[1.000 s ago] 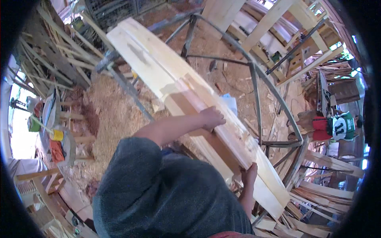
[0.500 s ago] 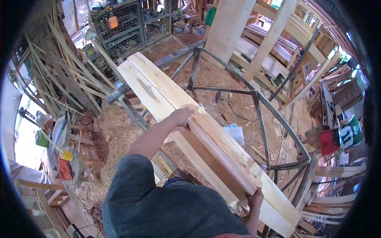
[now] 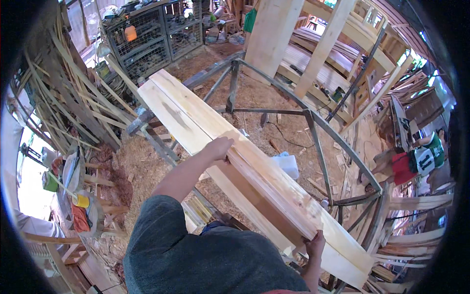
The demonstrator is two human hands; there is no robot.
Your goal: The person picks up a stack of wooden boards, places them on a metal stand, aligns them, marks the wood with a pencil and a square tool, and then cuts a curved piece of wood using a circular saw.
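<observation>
Though long, strip [image 3: 270, 191] between hands [image 3: 220, 148] [image 3: 316, 244]

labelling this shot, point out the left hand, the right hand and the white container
Left hand [image 3: 220, 148]: head view, on the back of the hand.
Right hand [image 3: 315, 245]: head view, on the middle of the hand.
White container [image 3: 290, 166]: head view, on its side.

Shaving-strewn floor [image 3: 139, 171]; mesh-fronted cabinet [image 3: 142, 45] at the back

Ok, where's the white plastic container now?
The white plastic container is right of centre in the head view, between the long pale boards and the dark curved frame.
</observation>
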